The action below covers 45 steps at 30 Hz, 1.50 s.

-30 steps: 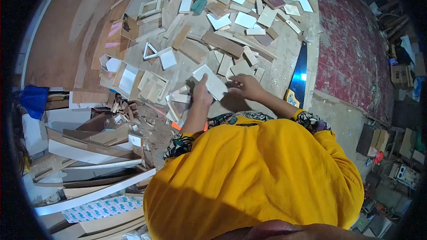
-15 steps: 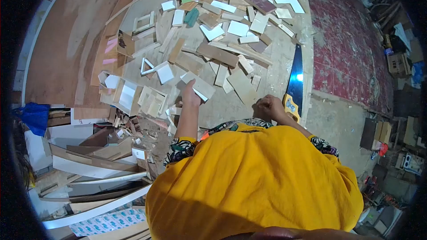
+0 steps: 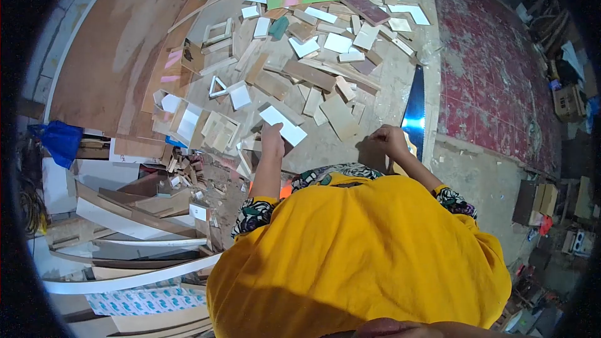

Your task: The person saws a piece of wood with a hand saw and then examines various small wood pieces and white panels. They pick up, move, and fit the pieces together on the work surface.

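Note:
My left hand (image 3: 272,138) grips a white-faced board (image 3: 283,126) by its near left edge, just above the wooden worktop (image 3: 319,150). Around it lie scattered wood offcuts, among them a pale square-cornered piece (image 3: 339,117) and a long brown strip (image 3: 308,76). Over the worktop's near right part is my right hand (image 3: 389,139), its fingers curled together; whether anything small is between them is hidden. Right beside that hand lies a handsaw (image 3: 414,112) with a shiny blade and a yellow handle, partly covered by my forearm.
Small wooden box frames (image 3: 219,131) stand at the left of the worktop. A large brown sheet (image 3: 100,56) lies farther left, with a blue bag (image 3: 59,143) below it. Stacked boards fill the lower left. Red flooring (image 3: 488,75) is on the right.
The board in my left hand has turned over, from a mostly wood-coloured face to a white one. The view has shifted slightly. My right hand remains near the saw.

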Tool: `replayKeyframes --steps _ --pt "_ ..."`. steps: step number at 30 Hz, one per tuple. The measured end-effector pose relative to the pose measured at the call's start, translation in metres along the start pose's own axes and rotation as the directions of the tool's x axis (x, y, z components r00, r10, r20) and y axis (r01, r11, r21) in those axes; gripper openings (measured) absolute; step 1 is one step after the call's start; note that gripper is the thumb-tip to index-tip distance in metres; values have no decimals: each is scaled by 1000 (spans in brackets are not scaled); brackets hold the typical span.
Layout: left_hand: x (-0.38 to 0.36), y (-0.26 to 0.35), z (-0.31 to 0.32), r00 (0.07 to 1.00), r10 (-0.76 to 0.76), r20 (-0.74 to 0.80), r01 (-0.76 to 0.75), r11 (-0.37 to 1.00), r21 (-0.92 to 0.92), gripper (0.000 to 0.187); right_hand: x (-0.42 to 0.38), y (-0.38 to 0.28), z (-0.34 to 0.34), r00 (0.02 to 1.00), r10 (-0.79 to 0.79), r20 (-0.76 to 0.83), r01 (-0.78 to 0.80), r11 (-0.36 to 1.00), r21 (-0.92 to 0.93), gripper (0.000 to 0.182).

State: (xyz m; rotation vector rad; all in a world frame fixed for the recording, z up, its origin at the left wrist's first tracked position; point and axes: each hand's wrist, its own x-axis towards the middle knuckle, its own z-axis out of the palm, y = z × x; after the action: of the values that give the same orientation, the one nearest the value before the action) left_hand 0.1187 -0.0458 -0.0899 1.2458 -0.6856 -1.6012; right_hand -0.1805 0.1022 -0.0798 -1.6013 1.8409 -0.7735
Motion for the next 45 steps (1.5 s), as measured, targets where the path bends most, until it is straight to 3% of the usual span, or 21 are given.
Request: replayKeyframes --steps 4,6,10,12,16,22,24,26,29,34,36,41,45 --pt "-12 -2 0 998 10 57 -8 1000 -30 43 -8 12 -4 1000 15 -15 -15 999 -38 13" --pt "-28 -1 6 997 29 70 -26 999 -47 37 -8 23 -4 998 23 -52 -20 998 60 13" --pt "-65 -9 29 994 -75 74 71 996 53 39 -8 18 -2 1000 28 -8 -27 984 177 16" --pt "-76 -21 38 983 -115 144 98 988 119 39 -5 4 1 997 7 82 -23 980 199 20" --pt "-105 -32 67 978 -77 191 76 997 13 35 -3 -42 6 948 -151 279 -6 871 491 29" --pt "-123 -47 76 988 -84 132 77 995 60 29 5 -30 21 903 -147 403 -29 916 399 23" --pt "-121 -59 62 990 -64 123 58 997 50 27 7 -14 17 891 -56 451 -205 835 510 19" --pt "-128 -64 43 974 -156 165 152 988 35 19 9 0 12 915 23 403 -261 795 548 16" --pt "-145 -65 29 983 -164 82 164 986 16 17 28 55 27 957 84 279 -201 883 424 14" --pt "-135 -68 2 993 -117 -3 117 993 4 13 28 48 28 951 163 264 -257 890 376 16" --pt "-131 -59 -1 992 -122 -9 122 993 5 12 23 44 39 967 55 247 -147 918 368 16" --pt "-120 -38 -4 998 -53 17 53 999 14 13 5 31 63 972 47 231 -132 921 366 17" --pt "-117 -17 -8 995 -91 29 84 981 175 14 8 19 77 959 117 256 -189 941 279 18"
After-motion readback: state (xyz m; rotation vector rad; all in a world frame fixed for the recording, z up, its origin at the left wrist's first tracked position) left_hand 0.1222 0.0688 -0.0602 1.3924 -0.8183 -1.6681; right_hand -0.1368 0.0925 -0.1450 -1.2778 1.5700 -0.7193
